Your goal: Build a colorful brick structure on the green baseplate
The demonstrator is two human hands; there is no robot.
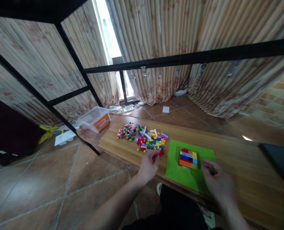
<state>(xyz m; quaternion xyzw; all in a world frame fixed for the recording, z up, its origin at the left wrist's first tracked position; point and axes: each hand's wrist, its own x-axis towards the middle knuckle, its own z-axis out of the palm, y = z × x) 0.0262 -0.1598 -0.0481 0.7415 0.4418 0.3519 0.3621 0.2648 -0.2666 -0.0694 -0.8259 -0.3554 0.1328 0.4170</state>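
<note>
A green baseplate [180, 172] lies on a low wooden table [240, 159]. A small block of stacked bricks in many colours [188, 158] stands on the plate. A heap of loose small bricks [144, 137] spreads over the table to the left of the plate. My left hand [149, 166] rests at the near edge of the heap, fingers curled onto the bricks there; what they pinch is hidden. My right hand [216, 180] lies on the plate just right of the brick block, fingers bent and pressed down.
A clear plastic box with an orange label [95, 118] stands on the tiled floor beyond the table's left end. A black metal frame [180, 59] crosses overhead. A dark flat object [280, 159] lies at the table's right end. Papers [64, 137] lie on the floor.
</note>
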